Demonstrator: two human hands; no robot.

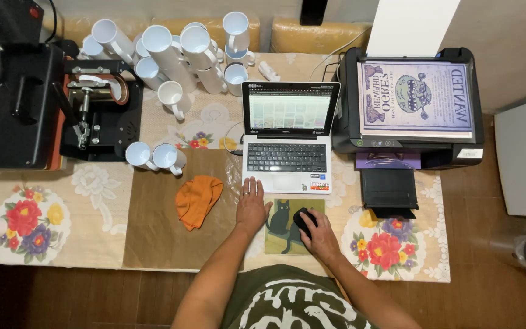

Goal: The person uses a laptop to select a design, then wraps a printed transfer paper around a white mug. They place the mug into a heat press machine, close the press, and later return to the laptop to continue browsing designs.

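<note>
My right hand [319,236] grips a black computer mouse [303,219] on a green mouse pad with a black cat picture [278,234]. My left hand [251,206] lies flat on the table, fingers spread, just left of the pad and below the left corner of an open silver laptop [286,139]. The laptop screen shows a grid of small pictures.
An orange cloth [196,200] lies left of my left hand. Several white mugs [184,55] crowd the back; two more [153,156] lie nearer. A black mug press [95,109] and heat press [7,91] stand at left, a printer [412,109] with a printed sheet at right.
</note>
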